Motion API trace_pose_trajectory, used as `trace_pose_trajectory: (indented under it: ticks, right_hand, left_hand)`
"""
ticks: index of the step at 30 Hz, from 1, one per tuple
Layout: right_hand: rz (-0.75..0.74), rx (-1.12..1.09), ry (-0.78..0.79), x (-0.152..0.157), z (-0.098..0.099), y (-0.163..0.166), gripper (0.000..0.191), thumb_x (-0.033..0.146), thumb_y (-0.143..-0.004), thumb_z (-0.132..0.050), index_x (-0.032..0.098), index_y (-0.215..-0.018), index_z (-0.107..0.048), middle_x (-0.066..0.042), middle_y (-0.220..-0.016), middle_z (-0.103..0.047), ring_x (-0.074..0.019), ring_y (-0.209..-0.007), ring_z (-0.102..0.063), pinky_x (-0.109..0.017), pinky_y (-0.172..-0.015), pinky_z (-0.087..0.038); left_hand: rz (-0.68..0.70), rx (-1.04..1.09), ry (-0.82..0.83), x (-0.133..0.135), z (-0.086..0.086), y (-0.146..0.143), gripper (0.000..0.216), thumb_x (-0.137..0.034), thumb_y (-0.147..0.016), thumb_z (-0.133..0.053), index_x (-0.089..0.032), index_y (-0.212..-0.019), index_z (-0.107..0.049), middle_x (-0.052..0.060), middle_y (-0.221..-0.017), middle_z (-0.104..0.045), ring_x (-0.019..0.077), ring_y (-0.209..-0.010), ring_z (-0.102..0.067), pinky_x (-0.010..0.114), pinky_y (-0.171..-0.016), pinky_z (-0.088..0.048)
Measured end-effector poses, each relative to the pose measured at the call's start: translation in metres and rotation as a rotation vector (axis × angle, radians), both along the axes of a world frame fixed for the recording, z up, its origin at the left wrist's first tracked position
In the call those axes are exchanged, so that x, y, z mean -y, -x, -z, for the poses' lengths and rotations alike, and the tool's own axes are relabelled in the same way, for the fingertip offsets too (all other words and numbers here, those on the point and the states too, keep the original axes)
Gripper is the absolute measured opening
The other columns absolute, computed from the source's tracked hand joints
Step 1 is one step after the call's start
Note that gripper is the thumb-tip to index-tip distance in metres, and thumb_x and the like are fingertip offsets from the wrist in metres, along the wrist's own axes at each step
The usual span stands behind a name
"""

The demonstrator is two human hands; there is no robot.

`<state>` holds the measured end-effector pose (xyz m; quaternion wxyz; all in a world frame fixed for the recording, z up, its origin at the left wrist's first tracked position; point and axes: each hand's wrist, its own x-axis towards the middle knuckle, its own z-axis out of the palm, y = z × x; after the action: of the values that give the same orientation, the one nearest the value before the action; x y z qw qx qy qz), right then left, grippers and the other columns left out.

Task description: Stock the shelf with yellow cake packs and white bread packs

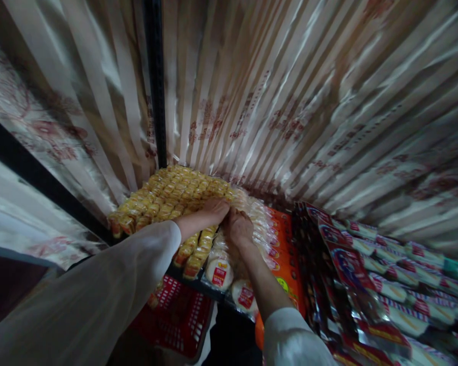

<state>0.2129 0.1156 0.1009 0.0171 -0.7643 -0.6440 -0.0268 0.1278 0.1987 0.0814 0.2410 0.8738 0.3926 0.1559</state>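
Corrugated wall (328, 101), left hand (213, 208), right hand (237, 227) on yellow packets (175, 190)

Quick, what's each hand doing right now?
Left hand: lies palm down on the yellow packets; grip cannot be told.
Right hand: curled on the clear-wrapped white rounds; whether it grips cannot be told.

Glossy yellow plastic wrappers (175, 195) catch the light at the shelf's back corner, with clear shiny film on the pale round packs (219, 272) at its front edge. Orange packets (284, 244) look slick too. Both sleeves (110, 284) are soft matt white cloth. The red basket (179, 315) is hard moulded plastic mesh.
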Motion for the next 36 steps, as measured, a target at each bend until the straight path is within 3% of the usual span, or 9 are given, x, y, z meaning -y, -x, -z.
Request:
trace_pose_trajectory:
  ticks: [5, 8, 11, 15, 21, 25, 32, 34, 36]
  right_hand:
    - [0.004, -0.068, -0.056, 0.004, 0.001, -0.004, 0.026, 0.018, -0.087, -0.043, 0.017, -0.11, -0.056, -0.012, -0.095, -0.067, -0.0211, -0.089, -0.059, -0.029, -0.077, -0.04]
    - [-0.027, -0.132, -0.263, 0.018, 0.003, -0.004, 0.032, 0.019, -0.087, -0.042, 0.016, -0.117, -0.054, -0.014, -0.108, -0.064, -0.0228, -0.095, -0.058, -0.032, -0.081, -0.042]
    - [-0.079, -0.287, -0.505, 0.045, 0.006, 0.01, 0.033, 0.029, -0.089, -0.042, 0.015, -0.116, -0.054, -0.013, -0.107, -0.063, -0.0217, -0.094, -0.058, -0.034, -0.08, -0.046]
    - [-0.154, -0.545, -0.609, 0.101, 0.02, 0.055, 0.026, 0.031, -0.09, -0.043, 0.017, -0.108, -0.054, -0.007, -0.094, -0.065, -0.0157, -0.078, -0.062, -0.028, -0.07, -0.05]
    - [-0.414, -0.769, -0.443, 0.183, 0.075, 0.13, 0.023, 0.019, -0.088, -0.044, 0.019, -0.11, -0.053, -0.007, -0.095, -0.067, -0.0159, -0.087, -0.066, -0.027, -0.074, -0.054]
    - [-0.287, -0.806, -0.404, 0.181, 0.097, 0.153, 0.036, 0.022, -0.089, -0.041, 0.016, -0.124, -0.047, -0.013, -0.111, -0.065, -0.0199, -0.102, -0.063, -0.033, -0.082, -0.054]
    - [-0.196, -0.866, -0.191, 0.171, 0.099, 0.142, 0.027, 0.029, -0.09, -0.04, 0.016, -0.109, -0.056, -0.011, -0.099, -0.068, -0.0175, -0.088, -0.066, -0.028, -0.076, -0.053]
    - [-0.187, -0.857, -0.082, 0.182, 0.112, 0.139, 0.026, 0.027, -0.091, -0.037, 0.018, -0.101, -0.059, -0.009, -0.092, -0.069, -0.0172, -0.084, -0.066, -0.028, -0.075, -0.052]
    - [-0.203, -0.806, 0.083, 0.189, 0.131, 0.139, 0.025, 0.024, -0.091, -0.038, 0.017, -0.1, -0.06, -0.009, -0.092, -0.069, -0.0179, -0.085, -0.066, -0.027, -0.075, -0.051]
  left_hand:
    - [-0.035, -0.113, -0.068, 0.015, -0.025, 0.012, 0.026, -0.009, -0.081, -0.049, -0.015, -0.103, -0.063, 0.011, -0.106, -0.065, 0.0231, -0.102, -0.058, 0.035, -0.091, -0.044]
    - [-0.041, -0.091, -0.12, 0.033, -0.04, 0.028, 0.031, -0.012, -0.082, -0.048, -0.017, -0.11, -0.06, 0.009, -0.114, -0.062, 0.0224, -0.105, -0.057, 0.035, -0.091, -0.044]
    - [-0.07, -0.013, -0.157, 0.067, -0.04, 0.053, 0.028, -0.013, -0.086, -0.041, -0.018, -0.105, -0.061, 0.008, -0.111, -0.061, 0.0201, -0.1, -0.058, 0.032, -0.088, -0.046]
    - [-0.139, 0.341, -0.136, 0.138, -0.013, 0.1, 0.025, -0.009, -0.084, -0.041, -0.019, -0.096, -0.061, 0.004, -0.094, -0.063, 0.016, -0.09, -0.059, 0.027, -0.083, -0.048]
    - [-0.142, 0.557, -0.08, 0.225, 0.027, 0.185, 0.024, -0.007, -0.086, -0.038, -0.018, -0.085, -0.06, 0.005, -0.085, -0.061, 0.0143, -0.084, -0.058, 0.025, -0.079, -0.05]
    - [-0.065, 0.553, -0.032, 0.225, 0.039, 0.2, 0.029, -0.008, -0.087, -0.037, -0.016, -0.104, -0.059, 0.01, -0.11, -0.059, 0.016, -0.105, -0.056, 0.028, -0.092, -0.048]
    - [-0.099, 0.527, 0.028, 0.212, 0.072, 0.202, 0.027, -0.01, -0.085, -0.038, -0.017, -0.097, -0.061, 0.01, -0.105, -0.058, 0.0183, -0.101, -0.055, 0.033, -0.09, -0.047]
    - [-0.164, 0.444, 0.165, 0.211, 0.087, 0.216, 0.028, -0.008, -0.084, -0.037, -0.017, -0.092, -0.062, 0.008, -0.098, -0.06, 0.0175, -0.095, -0.056, 0.032, -0.087, -0.047]
    - [-0.284, 0.253, 0.456, 0.205, 0.105, 0.229, 0.026, -0.004, -0.082, -0.04, -0.017, -0.086, -0.062, 0.006, -0.092, -0.061, 0.0175, -0.092, -0.057, 0.032, -0.087, -0.046]
